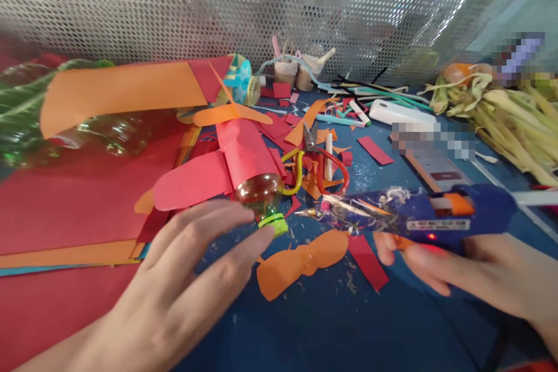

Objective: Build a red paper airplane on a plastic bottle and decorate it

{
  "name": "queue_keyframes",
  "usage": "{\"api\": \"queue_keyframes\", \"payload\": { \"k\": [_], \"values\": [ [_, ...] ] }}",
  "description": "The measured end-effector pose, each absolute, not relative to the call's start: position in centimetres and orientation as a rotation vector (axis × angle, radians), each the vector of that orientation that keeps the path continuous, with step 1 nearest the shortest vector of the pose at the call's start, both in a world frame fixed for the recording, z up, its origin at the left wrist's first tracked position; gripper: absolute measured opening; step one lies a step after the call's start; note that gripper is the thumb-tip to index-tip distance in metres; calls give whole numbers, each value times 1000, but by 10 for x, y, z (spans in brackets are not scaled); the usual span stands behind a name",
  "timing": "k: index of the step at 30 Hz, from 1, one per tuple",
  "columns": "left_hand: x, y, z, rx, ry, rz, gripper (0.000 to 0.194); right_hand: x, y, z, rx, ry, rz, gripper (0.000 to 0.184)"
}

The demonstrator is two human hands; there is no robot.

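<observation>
My right hand (462,279) is wrapped round the handle of a blue glue gun (392,218), whose metal tip points left towards the bottle. The gun's barrel is smeared with strings of glue, and a small red light shows on its side. My left hand (192,279) is open, its fingers spread beside the green cap (273,224) of a small plastic bottle (259,189); whether it touches the cap I cannot tell. Red paper (244,148) wraps the bottle, with wing-like paper pieces attached. An orange propeller-shaped paper cutout (305,261) lies below the cap.
Scissors (333,171) and paper scraps (375,150) lie on the blue table (270,331). Stacked coloured paper (65,209) and another paper-wrapped bottle (126,90) are at left. Behind stand small cups (285,70) by a perforated metal screen (174,6). Dried husks (510,122) lie right.
</observation>
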State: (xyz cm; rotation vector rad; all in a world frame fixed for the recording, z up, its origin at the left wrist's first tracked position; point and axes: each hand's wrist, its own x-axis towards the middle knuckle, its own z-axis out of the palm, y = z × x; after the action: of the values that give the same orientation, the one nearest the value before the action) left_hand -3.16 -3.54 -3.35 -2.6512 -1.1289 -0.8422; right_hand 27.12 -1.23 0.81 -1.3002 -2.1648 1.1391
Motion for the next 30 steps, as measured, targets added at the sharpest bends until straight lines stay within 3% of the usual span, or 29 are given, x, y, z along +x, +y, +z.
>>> {"api": "queue_keyframes", "payload": {
  "k": [4,8,11,15,30],
  "values": [
    [-27,-17,-34,-2632,-1161,-664,56,262,-22,0,-1181,-2241,804,8],
    [-26,-4,-37,-2629,-1071,-677,43,260,-24,-7,-946,-2541,624,3],
    [-28,2,-38,-2642,-1019,-734,35,260,-25,-11,-821,-2628,389,9],
    [-30,3,-37,-2674,-1047,-770,40,258,-30,-16,-736,-2636,160,22],
    [-28,4,-30,-2610,-1067,-847,38,247,-29,-17,-680,-2637,-277,45]
  ]
}}
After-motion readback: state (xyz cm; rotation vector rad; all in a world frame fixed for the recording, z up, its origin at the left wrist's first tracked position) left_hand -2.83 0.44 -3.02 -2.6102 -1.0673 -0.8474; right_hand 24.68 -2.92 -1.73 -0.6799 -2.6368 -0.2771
